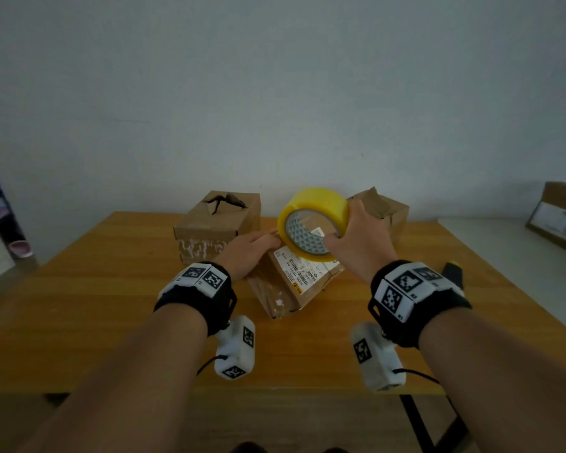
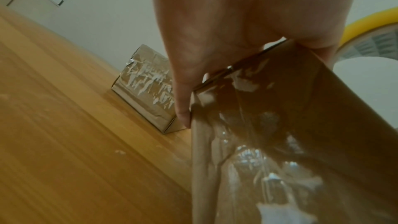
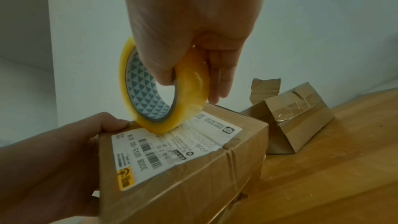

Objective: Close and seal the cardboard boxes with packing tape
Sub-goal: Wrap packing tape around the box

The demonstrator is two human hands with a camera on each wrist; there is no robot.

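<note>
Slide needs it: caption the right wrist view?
Right hand presses yellow tape roll onto labelled box that left hand grips.

A plain indoor room is shown, used as a makeshift packing spot rather than a fitted workshop. A bare pale wall (image 1: 275, 93) is seen behind a wooden table (image 1: 111, 305). Worn, retaped cardboard boxes (image 1: 216, 220) are stood on the table, and one labelled box (image 3: 183, 159) carries a printed shipping label (image 3: 172, 149) with barcodes. Another opened box (image 1: 559, 217) is set on a white surface at the right. Slippers (image 1: 20, 248) are seen at the left edge, which suggests a home.
</note>
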